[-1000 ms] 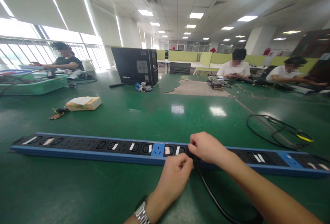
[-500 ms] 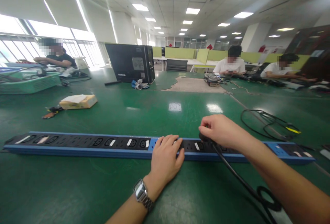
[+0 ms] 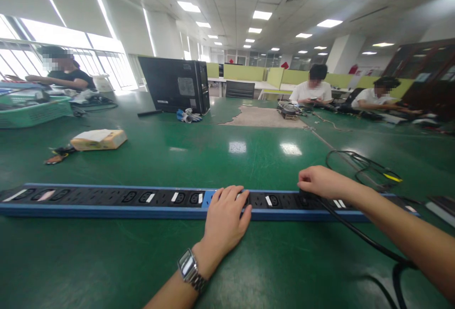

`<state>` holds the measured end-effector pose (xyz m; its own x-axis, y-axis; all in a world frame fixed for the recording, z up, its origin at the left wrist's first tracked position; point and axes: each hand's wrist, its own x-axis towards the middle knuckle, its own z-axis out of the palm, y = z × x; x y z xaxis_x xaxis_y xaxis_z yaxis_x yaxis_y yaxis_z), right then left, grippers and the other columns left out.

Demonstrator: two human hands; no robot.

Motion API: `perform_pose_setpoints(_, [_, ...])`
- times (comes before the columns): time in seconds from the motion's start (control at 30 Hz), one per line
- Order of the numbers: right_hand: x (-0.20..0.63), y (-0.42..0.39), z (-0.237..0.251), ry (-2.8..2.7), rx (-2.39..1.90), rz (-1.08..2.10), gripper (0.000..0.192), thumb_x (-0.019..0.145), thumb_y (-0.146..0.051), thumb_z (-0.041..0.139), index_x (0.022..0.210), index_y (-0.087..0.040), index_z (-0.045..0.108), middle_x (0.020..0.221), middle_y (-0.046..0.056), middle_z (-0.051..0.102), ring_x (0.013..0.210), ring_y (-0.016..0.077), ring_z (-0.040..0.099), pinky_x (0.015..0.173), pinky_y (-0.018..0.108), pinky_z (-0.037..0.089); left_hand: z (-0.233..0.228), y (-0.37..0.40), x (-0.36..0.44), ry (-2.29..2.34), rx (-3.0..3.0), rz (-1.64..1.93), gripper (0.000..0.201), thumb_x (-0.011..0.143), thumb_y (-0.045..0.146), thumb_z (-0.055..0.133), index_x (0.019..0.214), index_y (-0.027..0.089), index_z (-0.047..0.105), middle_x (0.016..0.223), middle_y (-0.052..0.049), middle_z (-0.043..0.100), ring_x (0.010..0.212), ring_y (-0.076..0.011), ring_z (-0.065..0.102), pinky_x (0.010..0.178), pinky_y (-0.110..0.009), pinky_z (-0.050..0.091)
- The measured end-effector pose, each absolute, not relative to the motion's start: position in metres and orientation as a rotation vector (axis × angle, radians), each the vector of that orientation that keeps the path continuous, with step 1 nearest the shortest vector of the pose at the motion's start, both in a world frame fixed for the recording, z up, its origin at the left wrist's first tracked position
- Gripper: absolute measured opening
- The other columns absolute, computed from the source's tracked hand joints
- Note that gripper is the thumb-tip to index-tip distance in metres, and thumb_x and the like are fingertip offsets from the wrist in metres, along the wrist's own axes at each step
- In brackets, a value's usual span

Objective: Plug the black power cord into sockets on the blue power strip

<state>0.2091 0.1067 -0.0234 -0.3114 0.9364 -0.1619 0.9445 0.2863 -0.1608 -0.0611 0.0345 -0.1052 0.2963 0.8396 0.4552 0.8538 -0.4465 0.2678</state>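
**Plug moves right along the strip**

Our left hand (image 3: 225, 216) stays flat, fingers spread, on the power strip (image 3: 106, 201) lying across the green tabletop (image 3: 213, 157). Our right hand (image 3: 318, 182) has slid further right than half a second ago, fingers closed on the black plug (image 3: 304, 196), now pressed at a socket.

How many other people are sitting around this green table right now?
3: one person at far left by the windows, one person in white at far centre-right, another further right. Others may be hidden.
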Motion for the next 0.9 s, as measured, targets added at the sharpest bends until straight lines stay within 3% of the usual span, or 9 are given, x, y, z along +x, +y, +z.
perform_pose_setpoints(0.47, [0.254, 0.095, -0.026, 2.513, 1.817, -0.393, 0.028, 0.081, -0.039, 0.045, 0.071, -0.020, 0.063, 0.066, 0.001, 0.063, 0.063, 0.0152, 0.055, 0.058, 0.025, 0.036, -0.106, 0.035, -0.062, -1.613, -2.509, -0.855, 0.033, 0.090, 0.029, 0.049, 0.120, 0.021, 0.061, 0.125, -0.007, 0.061, 0.118, -0.0249, 0.052, 0.104, -0.047, 0.035])
perform_pose_setpoints(0.9, [0.251, 0.084, -0.031, 2.523, 1.721, -0.112, 0.026, 0.086, -0.033, 0.039, 0.075, -0.021, 0.059, 0.065, 0.002, 0.062, 0.060, 0.0147, 0.054, 0.058, 0.025, 0.032, -0.106, 0.036, -0.062, -1.629, -2.512, -0.849, 0.033, 0.090, 0.029, 0.049, 0.120, 0.021, 0.060, 0.126, -0.006, 0.061, 0.119, -0.0248, 0.051, 0.105, -0.047, 0.034])
